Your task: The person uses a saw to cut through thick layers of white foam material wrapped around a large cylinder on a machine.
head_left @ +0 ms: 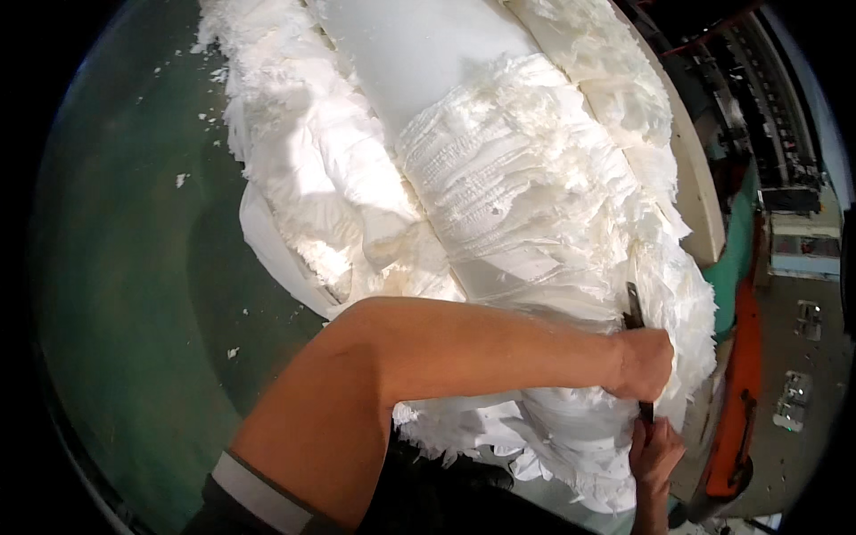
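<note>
A slim, dark, rigid bar point(634, 306) is held over the right side of a large, frayed, layered white heap point(535, 178), clasped by the fisted left hand point(644, 364) and the curled right hand point(658, 448); small white scraps point(182, 180) are scattered left of the heap

We see crumpled material point(522, 178) white with creamy tints, fine ridged lines | smooth panel point(419, 49) plain greyish white | our tool point(634, 306) dark | expanse point(134, 294) at left green, speckled white | our sleeve point(260, 493) dark, banded light grey | long bar point(736, 401) orange-red | strip point(737, 254) beside it green
</note>
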